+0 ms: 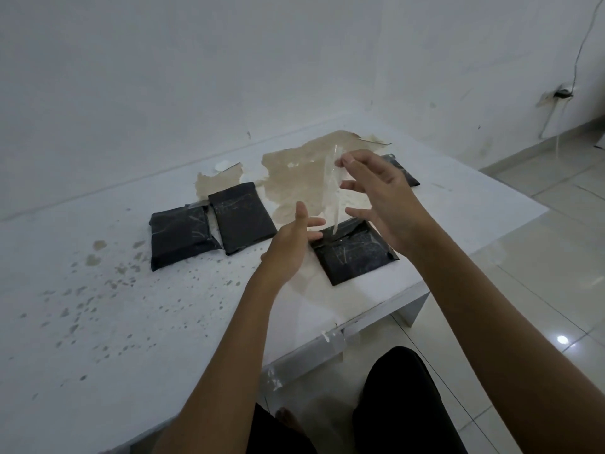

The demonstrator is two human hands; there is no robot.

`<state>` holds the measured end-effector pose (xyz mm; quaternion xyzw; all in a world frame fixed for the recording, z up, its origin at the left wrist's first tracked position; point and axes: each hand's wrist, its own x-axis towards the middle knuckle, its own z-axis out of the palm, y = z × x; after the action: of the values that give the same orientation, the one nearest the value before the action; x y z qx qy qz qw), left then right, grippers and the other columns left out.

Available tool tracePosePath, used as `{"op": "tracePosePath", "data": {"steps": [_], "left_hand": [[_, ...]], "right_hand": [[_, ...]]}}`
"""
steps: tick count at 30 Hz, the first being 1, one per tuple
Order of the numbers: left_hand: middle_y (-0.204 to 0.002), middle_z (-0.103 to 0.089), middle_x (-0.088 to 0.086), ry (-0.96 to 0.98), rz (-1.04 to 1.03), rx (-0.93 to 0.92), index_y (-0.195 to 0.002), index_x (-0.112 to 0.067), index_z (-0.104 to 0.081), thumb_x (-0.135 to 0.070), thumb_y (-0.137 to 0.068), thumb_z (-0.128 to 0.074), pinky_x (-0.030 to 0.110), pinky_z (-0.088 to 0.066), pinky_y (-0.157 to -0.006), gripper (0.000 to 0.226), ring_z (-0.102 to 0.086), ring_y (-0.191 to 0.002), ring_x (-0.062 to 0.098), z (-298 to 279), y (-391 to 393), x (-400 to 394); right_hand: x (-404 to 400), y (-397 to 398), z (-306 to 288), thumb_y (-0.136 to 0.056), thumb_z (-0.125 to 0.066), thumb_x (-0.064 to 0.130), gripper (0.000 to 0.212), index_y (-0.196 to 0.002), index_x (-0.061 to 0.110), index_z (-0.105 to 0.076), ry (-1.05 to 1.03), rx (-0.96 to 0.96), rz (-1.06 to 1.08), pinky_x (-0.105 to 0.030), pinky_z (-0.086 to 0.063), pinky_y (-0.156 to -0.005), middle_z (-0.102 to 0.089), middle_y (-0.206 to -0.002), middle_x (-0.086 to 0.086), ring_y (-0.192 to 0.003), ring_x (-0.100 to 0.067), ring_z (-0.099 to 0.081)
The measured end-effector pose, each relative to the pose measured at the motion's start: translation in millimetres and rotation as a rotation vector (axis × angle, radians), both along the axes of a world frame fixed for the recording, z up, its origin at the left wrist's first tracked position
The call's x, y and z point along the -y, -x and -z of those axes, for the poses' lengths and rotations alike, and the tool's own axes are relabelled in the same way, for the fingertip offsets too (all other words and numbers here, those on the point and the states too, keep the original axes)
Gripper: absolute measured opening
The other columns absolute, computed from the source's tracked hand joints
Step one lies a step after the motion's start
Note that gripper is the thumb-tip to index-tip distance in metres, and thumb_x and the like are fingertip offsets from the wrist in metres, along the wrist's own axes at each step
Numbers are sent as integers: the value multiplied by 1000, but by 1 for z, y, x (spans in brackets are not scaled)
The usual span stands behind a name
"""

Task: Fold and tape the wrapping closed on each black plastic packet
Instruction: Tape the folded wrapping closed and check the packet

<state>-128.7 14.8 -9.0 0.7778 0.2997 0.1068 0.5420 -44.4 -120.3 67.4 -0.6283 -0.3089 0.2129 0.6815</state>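
Note:
A black plastic packet [355, 257] lies flat near the table's right front edge. A strip of clear tape [331, 191] stands up from it, its lower end touching the packet. My right hand [383, 204] pinches the strip's top end between thumb and forefinger, the other fingers spread. My left hand [291, 244] hovers just left of the packet with fingers straight, tips near the tape's lower end. Two more black packets [181, 239] [242, 217] lie side by side to the left. Another black packet [401, 170] shows partly behind my right hand.
The white table [114, 306] has a peeled, brownish patch [294, 172] at the back and speckled chips at the left. Bits of tape hang at its front edge [334, 342]. A wall stands close behind. Tiled floor lies to the right. My knees are below the table edge.

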Motion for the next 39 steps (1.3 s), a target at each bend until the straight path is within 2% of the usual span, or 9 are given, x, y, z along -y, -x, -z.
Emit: {"op": "tracePosePath", "data": {"steps": [2, 6, 13, 17, 20, 25, 33, 36, 39], "left_hand": [[-109, -77, -13, -19, -18, -14, -82, -60, -68, -94, -74, 2, 60, -26, -115, 78, -59, -122, 23, 1, -2, 1], [-113, -77, -7, 162, -114, 102, -108, -34, -70, -67, -103, -17, 38, -41, -99, 62, -62, -117, 20, -9, -1, 8], [-110, -76, -17, 465, -145, 172, -115, -32, -72, -61, -94, -59, 39, -39, -89, 39, -60, -107, 14, -26, 5, 8], [-101, -74, -16, 418, -260, 220, -107, -29, -72, -49, -92, -70, 35, -43, -86, 25, -62, -101, 11, -24, 11, -1], [-95, -76, -18, 322, -319, 196, -101, -30, -73, -46, -91, -72, 34, -46, -86, 19, -63, -100, 10, -24, 18, -10], [-88, -78, -21, 253, -344, 151, -96, -27, -79, -44, -86, -79, 32, -48, -87, 20, -63, -93, 7, -29, 22, -24], [-80, -77, -21, 135, -310, 165, -104, -18, -79, -38, -87, -79, 19, -47, -81, 26, -61, -82, -9, -20, 18, -22], [-83, -78, -17, 148, -303, 156, -105, -21, -77, -36, -91, -76, 13, -44, -65, 21, -62, -70, -9, -12, 17, -16], [-83, -79, -15, 186, -339, 167, -98, -25, -76, -36, -92, -75, 16, -44, -65, 12, -60, -69, -5, -7, 16, -11]], "right_hand": [[0, -2, 1, -98, -59, 42, 22, -79, 42, -70, -3, -15, -5, -57, -47, -101, -65, -110, 23, -108, -12, -59], [0, -5, 0, -99, -58, 39, 25, -79, 42, -72, -43, -43, -24, -51, -51, -96, -66, -103, 26, -102, -12, -59], [2, -9, -4, -99, -58, 38, 25, -78, 41, -72, -50, -25, -41, -51, -49, -99, -67, -105, 22, -101, -12, -59], [4, -18, 3, -97, -63, 39, 21, -78, 38, -72, 44, 76, 93, -46, -55, -93, -66, -98, 17, -88, -12, -58], [6, -34, 19, -95, -65, 37, 17, -84, 27, -73, 154, 243, 240, -28, -48, -78, -63, -78, 18, -66, 4, -54], [9, -50, 49, -92, -68, 39, 19, -84, 24, -75, 270, 228, 358, -18, -41, -76, -69, -81, 15, -73, 11, -58], [3, -60, 75, -94, -65, 39, 18, -89, 24, -74, 269, 84, 328, -18, -44, -74, -75, -88, 11, -83, -2, -66], [2, -61, 85, -95, -62, 39, 19, -89, 24, -71, 256, 62, 369, -23, -45, -77, -75, -89, 11, -86, -7, -66], [-1, -60, 92, -98, -57, 42, 19, -94, 26, -67, 270, 85, 379, -25, -48, -68, -75, -88, 6, -66, -6, -58]]}}
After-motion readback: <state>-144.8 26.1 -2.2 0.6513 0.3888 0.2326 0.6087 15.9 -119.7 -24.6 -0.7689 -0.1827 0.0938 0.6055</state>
